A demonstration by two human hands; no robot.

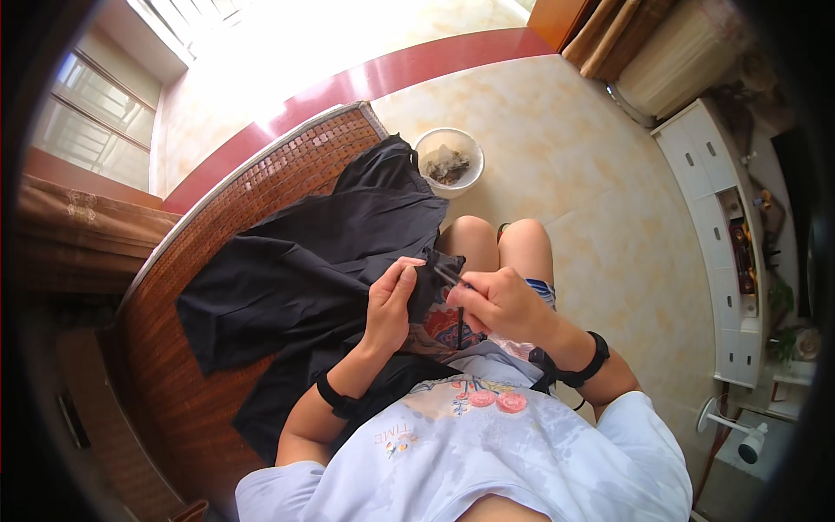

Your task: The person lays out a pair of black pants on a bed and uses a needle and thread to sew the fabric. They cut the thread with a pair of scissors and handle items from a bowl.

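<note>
Left hand: The person's left hand (393,300) has thumb and fingers pinched together on the edge of a black cloth (322,239).
Right hand: Just across from it, the right hand (497,300) is closed around a dark tool (447,275), apparently small scissors, its tips angled toward the pinched edge. Whether the blades are parted is too small to tell.
Black cloth: It spreads in loose folds to the left of the left hand and beyond it, over a brown woven mat (300,161), with the worked edge between the two hands.
White bin: Beyond both hands, near the cloth's far end, a white bin (477,180) holds dark and greyish scraps.
Fingers at risk: The tips point close to the left fingertips; a slip of the right hand could nick them.
Fabric at risk: Black folds bunch beneath the tool, so a hidden layer could be caught and cut by mistake.
Grip at risk: The cloth's spread weight could drag the edge from the left hand's narrow pinch.
</note>
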